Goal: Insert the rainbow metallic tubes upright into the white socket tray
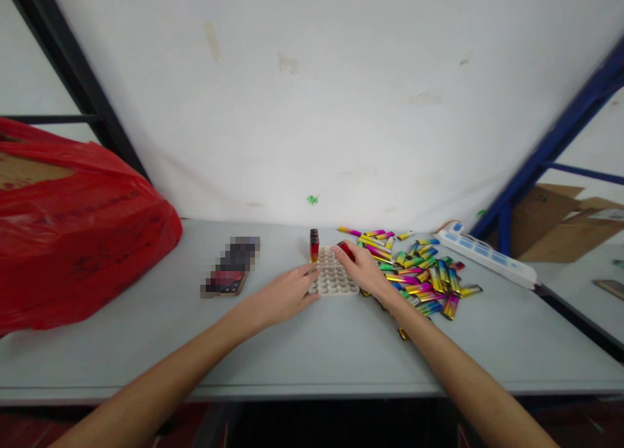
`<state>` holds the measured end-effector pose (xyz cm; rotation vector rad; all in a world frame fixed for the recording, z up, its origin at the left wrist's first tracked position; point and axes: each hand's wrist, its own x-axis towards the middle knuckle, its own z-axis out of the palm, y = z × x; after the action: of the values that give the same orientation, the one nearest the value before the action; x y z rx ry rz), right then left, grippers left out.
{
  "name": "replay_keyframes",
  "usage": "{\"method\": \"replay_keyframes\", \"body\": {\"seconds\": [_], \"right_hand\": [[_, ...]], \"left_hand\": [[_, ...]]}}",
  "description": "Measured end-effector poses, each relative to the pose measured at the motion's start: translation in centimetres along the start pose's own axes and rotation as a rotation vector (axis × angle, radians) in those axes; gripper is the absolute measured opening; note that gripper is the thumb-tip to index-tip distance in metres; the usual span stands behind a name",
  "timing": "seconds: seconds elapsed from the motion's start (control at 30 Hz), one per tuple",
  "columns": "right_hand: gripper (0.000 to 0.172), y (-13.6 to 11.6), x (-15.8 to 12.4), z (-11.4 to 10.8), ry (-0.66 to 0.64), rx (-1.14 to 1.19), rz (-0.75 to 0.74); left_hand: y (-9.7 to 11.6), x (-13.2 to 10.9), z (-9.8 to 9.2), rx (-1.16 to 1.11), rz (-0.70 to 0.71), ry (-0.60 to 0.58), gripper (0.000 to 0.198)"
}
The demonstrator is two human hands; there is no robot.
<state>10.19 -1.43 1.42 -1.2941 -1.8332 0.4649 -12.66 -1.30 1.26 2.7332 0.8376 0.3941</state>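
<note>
A cream tray with rows of round holes [333,277] lies on the grey table. A red and black stick [314,245] stands upright in its far left corner. My left hand [286,294] rests against the tray's left edge, fingers curled on it. My right hand [363,268] is over the tray's right side, fingers closed round a red stick [346,249] held near the tray's far right holes. A heap of several shiny rainbow-coloured sticks [419,269] lies just right of the tray.
A big red plastic bag [73,227] fills the table's left side. A phone [233,269] lies left of the tray. A white power strip [487,256] lies at the right by a blue rack post. The white wall stands behind.
</note>
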Motion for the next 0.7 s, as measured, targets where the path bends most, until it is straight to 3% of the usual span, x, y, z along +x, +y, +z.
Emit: {"method": "replay_keyframes", "body": {"seconds": [0.1, 0.2, 0.53, 0.7], "right_hand": [[0.037, -0.1, 0.2, -0.3, -0.059, -0.03, -0.095], [0.041, 0.0, 0.7, -0.2, -0.017, -0.202, -0.209], [0.026, 0.9, 2.2, 0.9, -0.146, -0.314, -0.206], [0.024, 1.3, 2.8, 1.2, -0.191, -0.327, -0.239]], "left_hand": [[-0.3, 0.0, 0.2, 0.019, -0.026, 0.005, 0.04], [-0.1, -0.1, 0.4, 0.084, -0.044, -0.004, 0.042], [-0.2, -0.7, 2.7, 0.47, 0.098, 0.071, 0.033], [0.3, -0.5, 2.2, 0.52, 0.125, 0.005, 0.029]]}}
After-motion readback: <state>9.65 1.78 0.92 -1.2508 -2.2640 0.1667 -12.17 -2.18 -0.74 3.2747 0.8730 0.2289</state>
